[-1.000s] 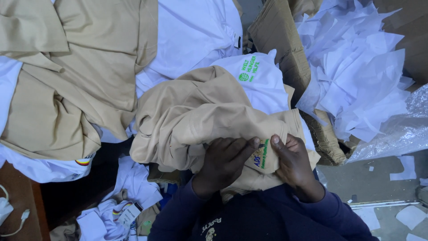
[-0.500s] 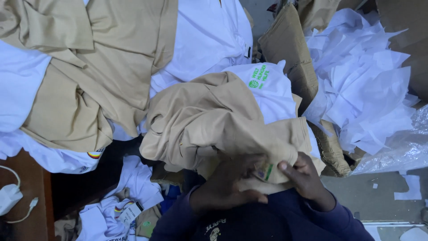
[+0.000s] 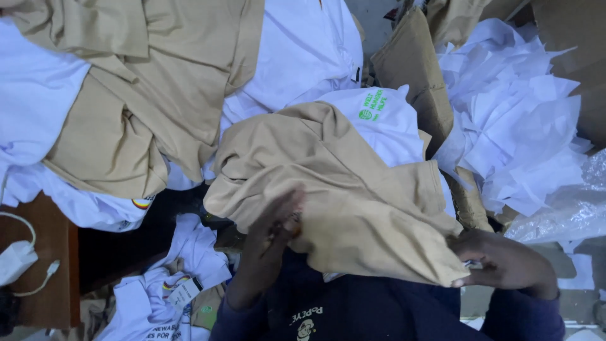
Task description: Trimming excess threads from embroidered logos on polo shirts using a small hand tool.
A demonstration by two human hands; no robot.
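Both hands moved apart since earlier frame: right hand (image 3: 505,262) pinches tan shirt (image 3: 341,189) hem, dragging it rightward; left hand (image 3: 274,230) lies flat, released, smoothing fabric.

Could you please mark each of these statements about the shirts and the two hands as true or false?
1. The right hand pinches the lower corner of the tan shirt. True.
2. The left hand holds a pair of scissors. False: it lies flat against the tan shirt, with no tool in it.
3. A white shirt with green print lies behind the tan shirt. True.
4. The crumpled white paper is heaped at the left of the view. False: it is at the right, beside a brown cardboard piece.
5. A white charger with its cable lies on the wooden surface at the lower left. True.
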